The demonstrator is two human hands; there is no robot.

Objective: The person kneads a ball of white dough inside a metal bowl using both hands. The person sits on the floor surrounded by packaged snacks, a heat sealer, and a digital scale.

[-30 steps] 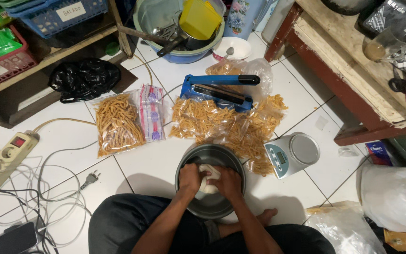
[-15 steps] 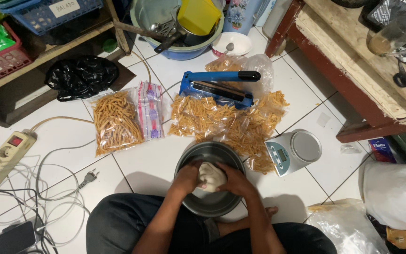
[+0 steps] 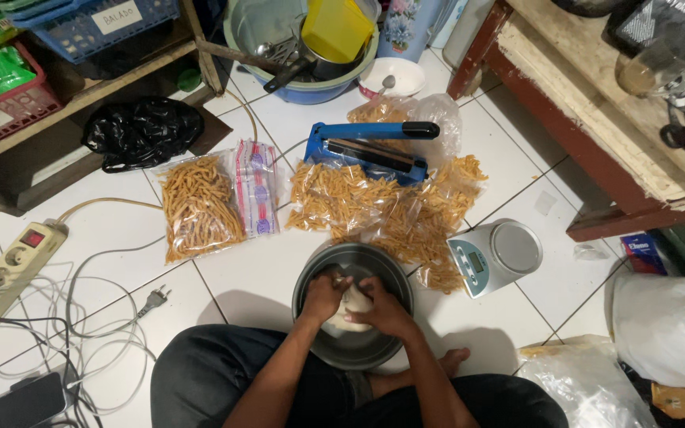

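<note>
The person sits cross-legged on the white tiled floor (image 3: 120, 333), dark trousers at the bottom of the view. Both hands reach into a round metal bowl (image 3: 311, 277) set on the floor just in front of the legs. The left hand (image 3: 323, 297) and the right hand (image 3: 386, 309) are closed around a pale lump of dough (image 3: 352, 305) inside the bowl, fingers curled over it from either side, the two hands touching each other.

Just right of the bowl stands a small digital kitchen scale (image 3: 495, 255) with a round metal plate. To the left, a tangle of white cable and a loose plug (image 3: 154, 299) lie on the tiles, with a power strip (image 3: 9, 273) at the far left.

Beyond the bowl, clear bags of orange stick snacks (image 3: 382, 210) lie heaped together, and another such filled bag (image 3: 198, 208) lies apart to the left, beside a flat stack of empty plastic bags (image 3: 255, 189). A blue hand-lever bag sealer (image 3: 370, 147) rests at the back of the heap.

Farther off, a black plastic bag (image 3: 140, 131) sits under a wooden shelf, and a basin (image 3: 311, 87) holds a yellow container and utensils. A wooden surface (image 3: 596, 119) runs along the right.
</note>
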